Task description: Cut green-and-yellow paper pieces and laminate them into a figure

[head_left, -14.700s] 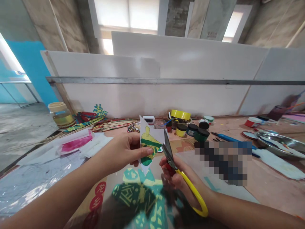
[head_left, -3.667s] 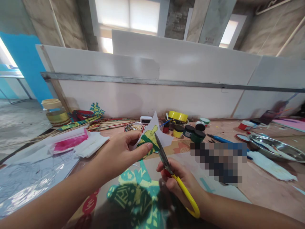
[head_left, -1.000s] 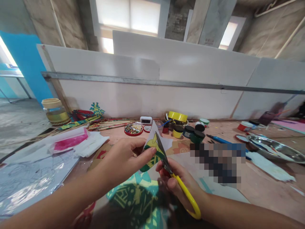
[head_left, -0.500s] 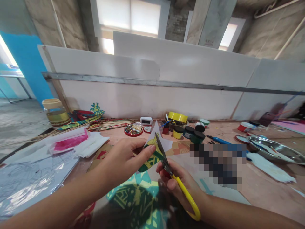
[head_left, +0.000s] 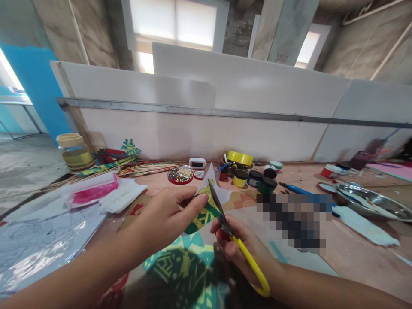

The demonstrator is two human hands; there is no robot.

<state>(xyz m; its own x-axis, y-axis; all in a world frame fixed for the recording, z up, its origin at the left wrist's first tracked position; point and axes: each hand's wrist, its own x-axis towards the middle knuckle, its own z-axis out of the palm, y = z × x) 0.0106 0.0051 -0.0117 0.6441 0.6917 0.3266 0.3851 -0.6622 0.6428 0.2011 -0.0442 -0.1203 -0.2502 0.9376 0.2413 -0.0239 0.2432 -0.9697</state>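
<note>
Between thumb and fingers, my left hand (head_left: 180, 206) pinches a painted paper piece (head_left: 203, 214) patterned in green and yellow, with a white pointed edge at its top. My right hand (head_left: 236, 242) grips scissors (head_left: 254, 266) by their yellow handles. Their dark blades point up and lie along the right side of the paper, close to my left thumb. Some of the right fingers are hidden behind the handles. Below both hands lies a green, teal and yellow painted sheet (head_left: 180, 266), partly in shadow.
Paint jars (head_left: 240, 178), yellow tape (head_left: 240, 158) and a red dish of sequins (head_left: 180, 175) line the back. To the left are a plastic-covered drawing (head_left: 48, 244), tissues (head_left: 122, 195) and a lidded jar (head_left: 75, 154). A metal bowl (head_left: 380, 201) stands right.
The paper piece has shifted slightly in my left hand, its lower end moving a little left and down. My right hand and the scissors stay nearly in place.
</note>
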